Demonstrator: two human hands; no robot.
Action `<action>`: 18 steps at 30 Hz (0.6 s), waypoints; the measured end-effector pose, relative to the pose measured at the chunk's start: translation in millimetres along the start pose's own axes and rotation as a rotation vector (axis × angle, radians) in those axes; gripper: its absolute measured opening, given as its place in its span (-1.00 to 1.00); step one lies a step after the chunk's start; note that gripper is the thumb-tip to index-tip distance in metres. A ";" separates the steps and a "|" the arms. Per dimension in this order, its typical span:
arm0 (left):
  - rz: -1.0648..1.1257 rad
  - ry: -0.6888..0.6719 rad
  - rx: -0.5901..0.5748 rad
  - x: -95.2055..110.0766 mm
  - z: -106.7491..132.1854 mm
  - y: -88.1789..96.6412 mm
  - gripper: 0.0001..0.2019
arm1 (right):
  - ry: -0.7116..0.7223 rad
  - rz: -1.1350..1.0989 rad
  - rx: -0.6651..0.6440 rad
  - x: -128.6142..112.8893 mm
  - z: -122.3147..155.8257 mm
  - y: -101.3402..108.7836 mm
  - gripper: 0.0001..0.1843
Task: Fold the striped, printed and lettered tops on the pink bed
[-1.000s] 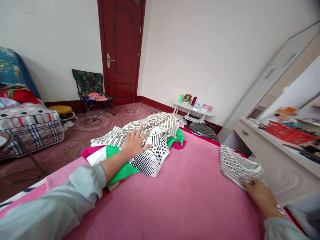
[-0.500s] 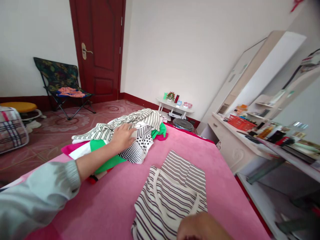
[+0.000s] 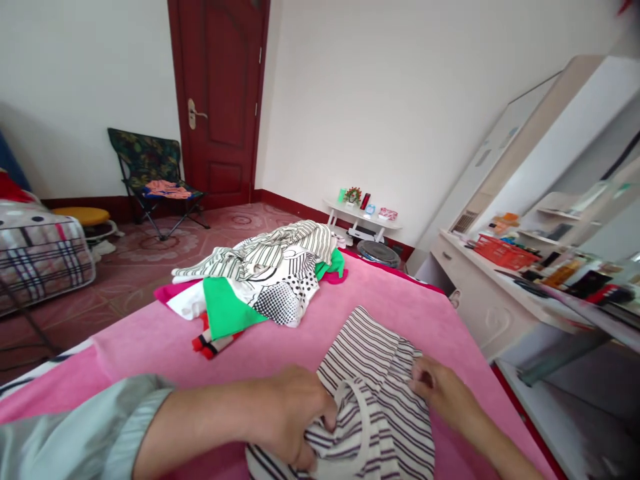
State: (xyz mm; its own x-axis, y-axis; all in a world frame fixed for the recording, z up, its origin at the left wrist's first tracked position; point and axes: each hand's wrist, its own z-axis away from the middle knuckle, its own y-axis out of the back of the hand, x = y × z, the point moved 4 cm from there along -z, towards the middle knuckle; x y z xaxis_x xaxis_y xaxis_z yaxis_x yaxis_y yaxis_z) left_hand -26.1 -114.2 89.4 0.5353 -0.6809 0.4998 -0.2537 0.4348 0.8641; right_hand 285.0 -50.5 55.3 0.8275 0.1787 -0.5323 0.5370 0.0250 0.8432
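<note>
A white garment with dark stripes [image 3: 373,393] lies on the pink bedspread [image 3: 410,300] close in front of me. My left hand [image 3: 295,417] grips a bunched fold of it near its white neckline. My right hand [image 3: 443,393] pinches its right edge. Farther back on the bed sits a pile of clothes [image 3: 265,280]: striped, polka-dotted, green and pink pieces heaped together. Both my sleeves are pale grey-green.
A white dresser [image 3: 480,293] with a red basket [image 3: 505,252] and bottles stands to the right of the bed. A low white table [image 3: 363,217] is by the far wall. A folding chair [image 3: 155,180] stands beside the red door [image 3: 220,100]. Another bed [image 3: 40,253] is at left.
My left hand left the clothes pile and came back to grip the striped garment. My right hand moved onto its right edge. The view swung slightly left.
</note>
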 end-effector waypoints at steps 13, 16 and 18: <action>-0.222 0.297 0.923 -97.2 49.7 143.7 -0.92 | -0.335 -0.449 0.789 23.3 56.2 125.4 -0.69; -0.288 0.463 0.620 -123.9 55.5 110.5 -0.86 | -0.459 -0.380 0.416 59.8 73.9 86.5 -0.78; -0.285 0.508 0.508 -135.6 61.0 93.7 -0.83 | -0.480 -0.360 0.286 70.2 89.1 70.6 -0.83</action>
State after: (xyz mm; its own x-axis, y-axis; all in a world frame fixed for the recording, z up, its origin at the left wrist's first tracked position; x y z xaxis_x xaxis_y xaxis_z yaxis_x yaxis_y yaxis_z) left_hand -171.6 -17.1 106.3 0.9083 -0.3189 0.2706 -0.3231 -0.1241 0.9382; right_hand 395.6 -123.9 70.7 0.5339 -0.2513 -0.8074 0.7614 -0.2724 0.5882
